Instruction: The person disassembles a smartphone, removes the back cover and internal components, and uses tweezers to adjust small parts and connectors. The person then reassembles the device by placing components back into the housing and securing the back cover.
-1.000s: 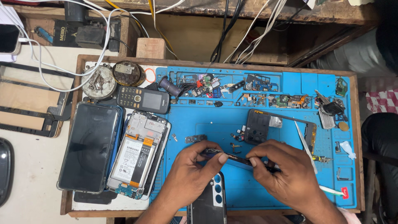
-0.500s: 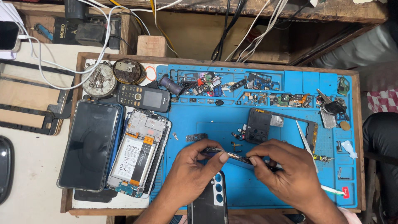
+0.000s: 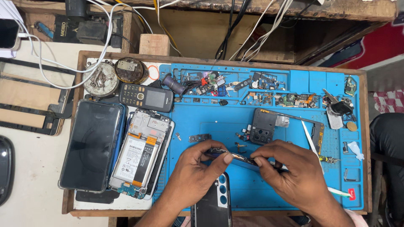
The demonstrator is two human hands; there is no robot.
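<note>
Blue mat (image 3: 269, 134); two hands (image 3: 198, 170) (image 3: 290, 172) pinch one phone frame (image 3: 235, 156); three phones beside.

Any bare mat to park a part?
Bare blue silicone mat between the black keypad phone and the black camera frame; another patch right of the right hand. Crowded: the mat's top trays of small parts, and around the opened phone with battery.
</note>
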